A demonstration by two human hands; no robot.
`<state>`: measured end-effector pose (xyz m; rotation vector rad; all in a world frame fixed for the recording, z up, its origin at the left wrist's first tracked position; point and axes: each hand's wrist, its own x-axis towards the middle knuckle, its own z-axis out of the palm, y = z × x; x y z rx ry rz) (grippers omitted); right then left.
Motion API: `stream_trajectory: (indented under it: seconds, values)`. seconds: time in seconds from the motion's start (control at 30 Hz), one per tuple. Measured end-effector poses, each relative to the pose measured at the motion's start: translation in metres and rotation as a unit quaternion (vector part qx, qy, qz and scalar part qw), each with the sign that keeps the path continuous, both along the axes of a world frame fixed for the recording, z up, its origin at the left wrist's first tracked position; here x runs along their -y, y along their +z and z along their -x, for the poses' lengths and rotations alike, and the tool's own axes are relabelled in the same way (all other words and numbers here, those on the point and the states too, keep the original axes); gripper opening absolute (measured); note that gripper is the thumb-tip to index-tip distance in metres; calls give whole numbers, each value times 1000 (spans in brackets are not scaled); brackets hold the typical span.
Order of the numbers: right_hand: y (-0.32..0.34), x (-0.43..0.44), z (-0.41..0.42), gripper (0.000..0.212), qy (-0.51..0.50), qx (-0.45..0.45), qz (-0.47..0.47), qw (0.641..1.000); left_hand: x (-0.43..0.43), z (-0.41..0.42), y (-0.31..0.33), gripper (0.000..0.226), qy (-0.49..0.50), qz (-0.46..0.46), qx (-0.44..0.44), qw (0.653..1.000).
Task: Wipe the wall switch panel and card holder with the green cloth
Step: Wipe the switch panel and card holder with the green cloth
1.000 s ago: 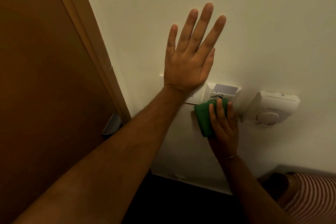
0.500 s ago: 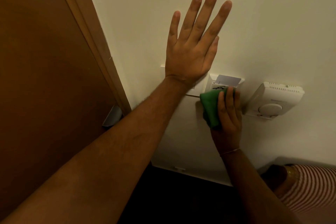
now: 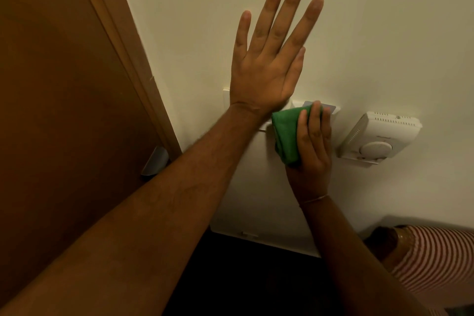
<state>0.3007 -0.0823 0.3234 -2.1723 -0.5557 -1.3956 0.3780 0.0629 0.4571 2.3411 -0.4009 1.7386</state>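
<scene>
My left hand [image 3: 266, 59] lies flat on the cream wall with fingers spread, its heel and wrist covering most of the white switch panel [image 3: 226, 96]. Only the panel's left edge shows. Just right of it, my right hand [image 3: 311, 141] presses the folded green cloth [image 3: 286, 133] against the white card holder [image 3: 336, 109]. The cloth and my fingers hide most of the holder. A sliver of the grey card [image 3: 329, 106] shows above my fingertips.
A white thermostat [image 3: 379, 140] with a round dial is mounted right of the card holder. A brown door [image 3: 59, 84] and its frame stand at the left, with a metal handle [image 3: 155, 165]. A striped sleeve [image 3: 441, 261] shows at the lower right.
My right hand has slid the green cloth upward over the card holder, now covering most of the card. My left hand stays flat on the wall.
</scene>
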Motion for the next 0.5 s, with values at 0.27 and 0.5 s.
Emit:
stream_trajectory:
  seconds: [0.27, 0.5]
  values:
    - [-30, 15, 20, 88, -38, -64, 37, 997, 0, 8, 4, 66, 18, -22, -16, 999]
    - [-8, 0, 7, 80, -38, -29, 20, 999, 2, 12, 6, 63, 11, -16, -29, 999]
